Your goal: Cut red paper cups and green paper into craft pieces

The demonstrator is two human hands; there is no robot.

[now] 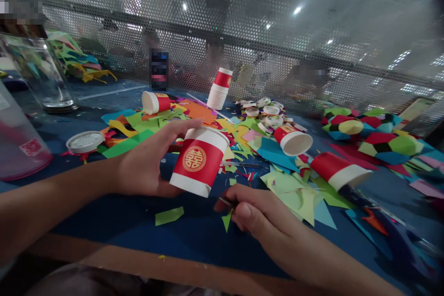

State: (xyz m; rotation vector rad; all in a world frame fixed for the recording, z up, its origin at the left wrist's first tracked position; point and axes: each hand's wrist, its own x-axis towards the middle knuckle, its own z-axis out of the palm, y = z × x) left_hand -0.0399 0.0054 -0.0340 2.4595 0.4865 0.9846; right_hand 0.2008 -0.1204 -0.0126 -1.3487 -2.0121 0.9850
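Observation:
My left hand [145, 159] is wrapped round a red and white paper cup [198, 159] with a round gold emblem. The cup is held upright with a slight tilt, rim up, above the near part of the table. Just below and right of it, my right hand [255, 215] pinches a thin metal tool [227, 201]. Only its slim tip shows, so its kind is unclear. A small green paper scrap [226, 220] shows by the right fingertips; whether it is held I cannot tell. Another green scrap [169, 216] lies on the table below the cup.
Coloured paper pieces [277, 152] spread over the blue table [114, 222]. Three paper cups lie tipped over, including one at right [340, 171]; a cup stack [220, 90] stands behind. A glass jar [45, 74] and pink-tinted plastic cup [17, 143] are at left, paper balls [388, 145] at right.

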